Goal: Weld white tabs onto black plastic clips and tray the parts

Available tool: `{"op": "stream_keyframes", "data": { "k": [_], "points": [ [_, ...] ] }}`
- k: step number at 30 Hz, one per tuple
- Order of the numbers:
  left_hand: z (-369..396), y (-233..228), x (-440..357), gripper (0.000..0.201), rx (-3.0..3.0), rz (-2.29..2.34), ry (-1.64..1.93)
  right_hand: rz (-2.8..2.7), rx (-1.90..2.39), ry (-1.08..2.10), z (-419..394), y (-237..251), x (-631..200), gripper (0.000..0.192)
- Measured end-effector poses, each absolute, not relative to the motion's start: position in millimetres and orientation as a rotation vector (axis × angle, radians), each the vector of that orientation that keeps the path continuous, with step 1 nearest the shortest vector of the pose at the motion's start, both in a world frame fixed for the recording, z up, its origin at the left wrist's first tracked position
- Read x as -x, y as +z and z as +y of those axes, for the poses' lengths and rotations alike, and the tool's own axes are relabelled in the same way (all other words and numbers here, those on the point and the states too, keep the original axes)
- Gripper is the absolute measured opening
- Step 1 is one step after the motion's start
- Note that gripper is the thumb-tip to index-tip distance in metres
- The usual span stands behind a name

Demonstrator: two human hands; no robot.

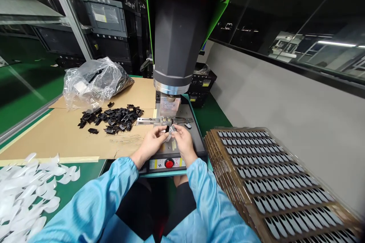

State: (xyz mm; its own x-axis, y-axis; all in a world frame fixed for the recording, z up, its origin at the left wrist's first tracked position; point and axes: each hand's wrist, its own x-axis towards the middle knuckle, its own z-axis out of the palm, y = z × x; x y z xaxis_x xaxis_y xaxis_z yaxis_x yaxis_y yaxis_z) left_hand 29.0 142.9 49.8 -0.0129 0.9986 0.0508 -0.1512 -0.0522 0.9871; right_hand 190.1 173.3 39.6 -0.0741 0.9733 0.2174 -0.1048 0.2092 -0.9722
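Note:
My left hand (151, 143) pinches a small black plastic part (167, 129) between thumb and fingertips. Close beside it, my right hand (184, 141) is closed on a small pale grey piece (172, 128). A whitish film-like bit (169, 136) shows between the two hands; which hand bears it I cannot tell. Both hands are over the base of a press, just in front of its metal fixture (166, 119). Above the fixture hangs the metal press head (170, 105). A grey oval piece (188, 125) lies on the base, right of my right hand.
Black plastic parts (119, 118) lie heaped on cardboard (68, 136) at left, before a see-through bag (94, 81). White film pieces (28, 193) cover the near left. Stacked brown trays (251, 190) of grey pieces stand at right. A red button (169, 163) is on the press front.

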Motion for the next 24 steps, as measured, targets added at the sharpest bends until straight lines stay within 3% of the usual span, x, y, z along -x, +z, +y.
{"op": "stream_keyframes", "data": {
  "k": [8, 24],
  "points": [
    [41.7, 38.1, -51.0, 0.051, -0.970, 0.885, 1.346, -1.252, 0.840, 1.136, 56.7, 27.5, -200.3, 0.035],
    [22.3, 28.7, -58.2, 0.041, -1.027, 0.844, 1.314, -1.280, 0.876, 1.081, 22.5, 30.3, -213.7, 0.039]
  ]
}}
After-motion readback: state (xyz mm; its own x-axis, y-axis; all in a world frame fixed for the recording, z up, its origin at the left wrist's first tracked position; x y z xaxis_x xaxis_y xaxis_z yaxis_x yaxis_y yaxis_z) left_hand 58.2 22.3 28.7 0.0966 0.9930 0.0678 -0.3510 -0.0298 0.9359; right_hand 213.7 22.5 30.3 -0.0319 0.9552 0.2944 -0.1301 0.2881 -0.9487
